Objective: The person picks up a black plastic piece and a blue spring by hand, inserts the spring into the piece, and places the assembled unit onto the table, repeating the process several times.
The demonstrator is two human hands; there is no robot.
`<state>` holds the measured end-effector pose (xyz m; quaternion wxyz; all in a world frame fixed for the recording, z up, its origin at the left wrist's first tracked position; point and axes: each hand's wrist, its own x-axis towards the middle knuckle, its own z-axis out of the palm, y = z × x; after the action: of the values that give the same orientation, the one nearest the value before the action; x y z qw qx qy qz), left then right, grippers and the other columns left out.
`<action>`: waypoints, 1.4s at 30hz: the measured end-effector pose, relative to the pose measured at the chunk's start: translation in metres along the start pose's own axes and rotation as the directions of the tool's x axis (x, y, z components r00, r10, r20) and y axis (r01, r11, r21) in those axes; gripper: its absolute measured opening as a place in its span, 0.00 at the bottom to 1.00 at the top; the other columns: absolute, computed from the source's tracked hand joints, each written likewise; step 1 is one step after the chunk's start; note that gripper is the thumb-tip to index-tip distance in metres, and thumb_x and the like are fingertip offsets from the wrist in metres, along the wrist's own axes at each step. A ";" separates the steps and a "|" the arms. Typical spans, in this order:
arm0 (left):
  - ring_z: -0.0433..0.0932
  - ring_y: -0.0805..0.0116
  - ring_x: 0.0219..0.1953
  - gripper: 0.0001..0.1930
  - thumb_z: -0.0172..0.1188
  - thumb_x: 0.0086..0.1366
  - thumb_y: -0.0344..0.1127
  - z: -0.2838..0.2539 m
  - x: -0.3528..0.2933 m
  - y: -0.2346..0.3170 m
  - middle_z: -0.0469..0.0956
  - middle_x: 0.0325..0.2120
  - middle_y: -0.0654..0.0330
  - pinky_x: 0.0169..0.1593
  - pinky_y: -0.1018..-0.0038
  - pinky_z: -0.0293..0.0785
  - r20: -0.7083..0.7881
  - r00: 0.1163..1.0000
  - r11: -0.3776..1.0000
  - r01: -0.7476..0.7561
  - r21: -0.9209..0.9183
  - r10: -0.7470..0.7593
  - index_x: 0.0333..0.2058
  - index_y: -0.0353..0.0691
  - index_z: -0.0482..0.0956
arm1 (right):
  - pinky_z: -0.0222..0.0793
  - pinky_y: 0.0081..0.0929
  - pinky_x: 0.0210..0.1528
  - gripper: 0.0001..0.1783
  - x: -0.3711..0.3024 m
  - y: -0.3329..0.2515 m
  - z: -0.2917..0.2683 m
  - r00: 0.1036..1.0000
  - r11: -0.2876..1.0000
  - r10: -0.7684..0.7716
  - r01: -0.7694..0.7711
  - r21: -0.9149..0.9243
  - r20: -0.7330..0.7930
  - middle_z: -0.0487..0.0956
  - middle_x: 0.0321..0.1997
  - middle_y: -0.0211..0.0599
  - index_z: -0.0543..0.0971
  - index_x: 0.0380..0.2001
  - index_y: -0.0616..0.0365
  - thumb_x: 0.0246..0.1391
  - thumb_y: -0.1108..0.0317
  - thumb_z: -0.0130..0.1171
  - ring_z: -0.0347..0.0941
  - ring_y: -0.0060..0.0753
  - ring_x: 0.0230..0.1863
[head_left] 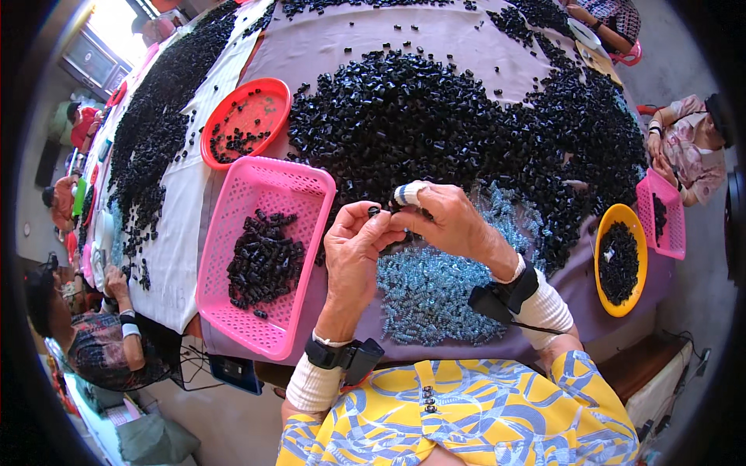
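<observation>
Nearest, the left hand [353, 248] pinches a small black piece [374, 210] at its fingertips, raised above the pale blue springs [435, 287]. The right hand [447, 221], just beside it with a taped fingertip, closes toward the same piece from the right; whether it grips anything I cannot tell. Left lies a pink basket [233, 256] of black parts; beyond, the big black heap [435, 116]

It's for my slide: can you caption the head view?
Two hands pinch a small black part over a pink basket.
</observation>
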<state>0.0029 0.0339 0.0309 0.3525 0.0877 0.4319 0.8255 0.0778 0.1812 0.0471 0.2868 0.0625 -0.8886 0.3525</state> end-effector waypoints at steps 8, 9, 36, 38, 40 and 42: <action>0.79 0.71 0.30 0.08 0.57 0.60 0.25 0.001 -0.001 -0.002 0.77 0.30 0.58 0.36 0.76 0.78 0.015 1.000 0.999 -0.004 0.050 0.003 0.39 0.33 0.71 | 0.70 0.35 0.31 0.08 -0.005 -0.001 0.006 0.999 0.996 0.049 -0.048 0.074 -0.014 0.75 0.26 0.45 0.73 0.30 0.64 0.49 0.69 0.57 0.73 0.48 0.29; 0.78 0.72 0.30 0.08 0.57 0.60 0.26 0.000 0.000 -0.003 0.77 0.30 0.58 0.36 0.76 0.78 0.008 1.000 0.998 -0.012 0.064 0.011 0.39 0.33 0.71 | 0.69 0.36 0.33 0.08 -0.006 0.000 0.007 1.000 1.000 -0.006 0.007 0.001 -0.023 0.75 0.26 0.45 0.73 0.30 0.63 0.49 0.70 0.57 0.73 0.48 0.31; 0.78 0.76 0.30 0.14 0.59 0.58 0.26 -0.001 -0.007 -0.006 0.79 0.30 0.58 0.35 0.81 0.77 0.021 0.993 0.934 -0.113 0.338 0.112 0.44 0.30 0.75 | 0.67 0.36 0.36 0.09 0.004 -0.010 0.001 0.986 0.937 -0.159 0.163 -0.309 0.038 0.72 0.25 0.43 0.70 0.28 0.64 0.40 0.78 0.57 0.71 0.44 0.30; 0.78 0.76 0.29 0.14 0.59 0.58 0.25 -0.002 -0.007 -0.006 0.80 0.29 0.59 0.35 0.81 0.77 0.013 0.993 0.929 -0.114 0.351 0.117 0.44 0.30 0.75 | 0.67 0.36 0.36 0.09 0.004 -0.009 0.003 0.985 0.933 -0.167 0.174 -0.314 0.048 0.72 0.25 0.43 0.70 0.27 0.64 0.40 0.78 0.57 0.71 0.44 0.30; 0.78 0.77 0.29 0.14 0.59 0.58 0.25 -0.002 -0.006 -0.005 0.80 0.29 0.59 0.35 0.81 0.76 0.007 0.993 0.924 -0.114 0.364 0.120 0.44 0.30 0.75 | 0.67 0.37 0.37 0.09 0.003 -0.009 0.004 0.983 0.930 -0.174 0.183 -0.320 0.057 0.72 0.25 0.43 0.70 0.27 0.64 0.39 0.78 0.57 0.71 0.44 0.30; 0.77 0.77 0.29 0.13 0.58 0.58 0.24 -0.003 -0.007 -0.005 0.80 0.29 0.59 0.35 0.81 0.76 0.013 0.993 0.922 -0.115 0.369 0.118 0.43 0.30 0.76 | 0.67 0.36 0.36 0.09 0.001 -0.008 0.005 0.984 0.929 -0.158 0.175 -0.325 0.078 0.72 0.24 0.43 0.70 0.27 0.63 0.39 0.78 0.57 0.71 0.43 0.30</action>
<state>0.0091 0.0298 0.0266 0.2780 0.1740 0.5751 0.7495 0.0776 0.1721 0.0497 0.2997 0.0975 -0.9335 0.1710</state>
